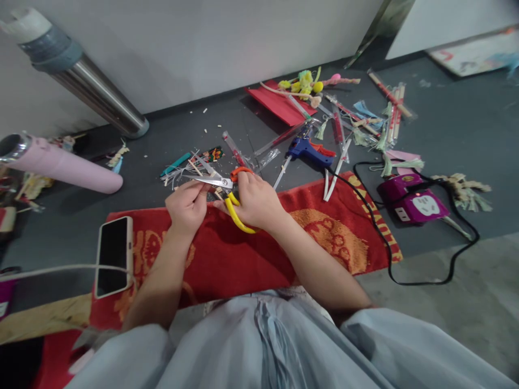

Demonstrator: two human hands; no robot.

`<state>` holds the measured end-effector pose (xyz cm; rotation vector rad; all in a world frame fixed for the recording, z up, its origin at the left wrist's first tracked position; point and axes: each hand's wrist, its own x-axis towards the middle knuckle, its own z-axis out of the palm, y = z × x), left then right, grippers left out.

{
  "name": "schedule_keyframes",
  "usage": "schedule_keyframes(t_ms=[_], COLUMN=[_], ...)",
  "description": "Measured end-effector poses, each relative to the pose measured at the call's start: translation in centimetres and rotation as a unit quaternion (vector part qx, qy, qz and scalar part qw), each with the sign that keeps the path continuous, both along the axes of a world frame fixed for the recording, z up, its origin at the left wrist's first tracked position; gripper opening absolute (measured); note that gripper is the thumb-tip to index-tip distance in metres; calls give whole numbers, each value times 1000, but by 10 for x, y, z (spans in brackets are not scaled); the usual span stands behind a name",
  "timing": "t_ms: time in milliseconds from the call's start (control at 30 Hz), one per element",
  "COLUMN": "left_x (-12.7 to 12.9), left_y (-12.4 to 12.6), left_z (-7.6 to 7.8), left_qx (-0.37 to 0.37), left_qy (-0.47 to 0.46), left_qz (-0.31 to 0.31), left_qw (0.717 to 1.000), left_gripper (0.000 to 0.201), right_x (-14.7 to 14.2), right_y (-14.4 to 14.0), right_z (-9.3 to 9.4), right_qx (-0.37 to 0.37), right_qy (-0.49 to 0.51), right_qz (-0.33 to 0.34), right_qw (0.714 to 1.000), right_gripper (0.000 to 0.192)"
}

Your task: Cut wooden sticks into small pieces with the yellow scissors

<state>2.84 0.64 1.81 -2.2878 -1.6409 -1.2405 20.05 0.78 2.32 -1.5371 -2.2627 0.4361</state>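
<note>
My right hand [256,201] grips scissors [219,183] with orange and yellow handles, their steel blades parted and pointing left. My left hand [187,204] pinches a small thin piece at the blades; what it is I cannot tell. Both hands hover over the far edge of a red mat with gold print [324,227] on the dark floor. Just beyond the blades lies a scatter of thin sticks and strips [190,165].
A blue glue gun [308,151] lies beyond the mat, its black cable running to a purple power strip [413,202] on the right. A phone [114,255] lies on the mat's left end. Pink tube [65,167], metal pole [89,89], red paper, pompoms and tassels lie around.
</note>
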Motion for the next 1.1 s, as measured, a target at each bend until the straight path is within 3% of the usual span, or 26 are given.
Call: schedule_keyframes(t_ms=[300, 667, 933, 1100], left_x=[-2, -2, -1, -1], left_y=[1, -1, -1, -1], left_z=[-2, -1, 0, 5], left_qx=[28, 38, 25, 29], left_qy=[42, 58, 56, 62], left_qz=[23, 37, 29, -13], left_qw=[998, 997, 998, 998], left_gripper=[33, 30, 31, 32], right_x=[-3, -3, -2, 0], right_y=[0, -3, 0, 0], right_z=[0, 9, -1, -1], right_qx=[-10, -57, -10, 2], right_qy=[-8, -27, 3, -10], right_qz=[-9, -21, 2, 9], right_qw=[1000, 998, 1000, 1000], right_gripper=[63, 65, 68, 70])
